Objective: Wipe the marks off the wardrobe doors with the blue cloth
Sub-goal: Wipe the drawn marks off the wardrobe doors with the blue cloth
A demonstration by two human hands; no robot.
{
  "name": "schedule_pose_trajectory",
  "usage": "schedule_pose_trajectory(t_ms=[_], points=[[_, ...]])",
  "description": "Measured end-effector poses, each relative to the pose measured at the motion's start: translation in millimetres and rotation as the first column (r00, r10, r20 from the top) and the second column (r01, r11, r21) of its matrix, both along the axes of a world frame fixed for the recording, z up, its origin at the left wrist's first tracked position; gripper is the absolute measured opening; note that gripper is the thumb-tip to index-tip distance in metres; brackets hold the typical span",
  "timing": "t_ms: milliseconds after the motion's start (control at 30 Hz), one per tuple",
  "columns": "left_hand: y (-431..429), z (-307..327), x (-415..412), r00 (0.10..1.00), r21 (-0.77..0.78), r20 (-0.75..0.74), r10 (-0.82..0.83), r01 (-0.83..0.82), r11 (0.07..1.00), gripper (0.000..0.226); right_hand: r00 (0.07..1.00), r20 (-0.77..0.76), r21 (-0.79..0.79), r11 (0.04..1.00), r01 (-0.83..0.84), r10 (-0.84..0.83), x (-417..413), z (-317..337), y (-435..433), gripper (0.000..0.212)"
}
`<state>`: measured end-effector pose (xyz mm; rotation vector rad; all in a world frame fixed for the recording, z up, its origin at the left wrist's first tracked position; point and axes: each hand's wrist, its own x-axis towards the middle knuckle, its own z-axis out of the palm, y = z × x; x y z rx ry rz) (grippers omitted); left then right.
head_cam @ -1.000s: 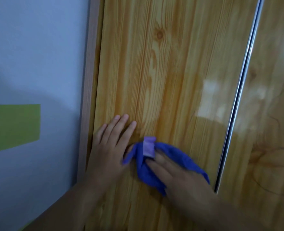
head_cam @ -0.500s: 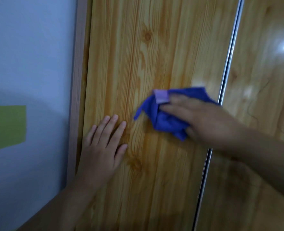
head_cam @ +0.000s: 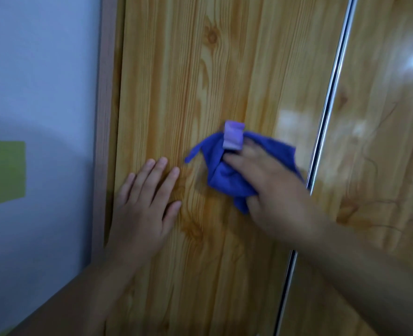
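Blue cloth [head_cam: 227,170] under flat right fingers [head_cam: 239,161]

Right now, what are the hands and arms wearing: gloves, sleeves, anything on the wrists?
Nothing that shows. The left hand and right hand are bare, with no gloves or rings visible. Both forearms are bare as far as the frame's edge, with no sleeve, watch or band in sight. The picture is slightly blurred.
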<state>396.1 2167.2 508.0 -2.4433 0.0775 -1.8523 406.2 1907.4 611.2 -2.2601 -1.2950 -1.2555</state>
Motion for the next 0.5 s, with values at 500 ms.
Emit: schedule_pose_trajectory(t_ms=[500], points=[[3.9,-85.2,-35.3,0.981,-0.201,-0.068,-0.182,0.166,0.965,0.056,0.992,-0.093,-0.449,0.893,0.037,-0.087,-5.2,-187.0,23.2,0.094]])
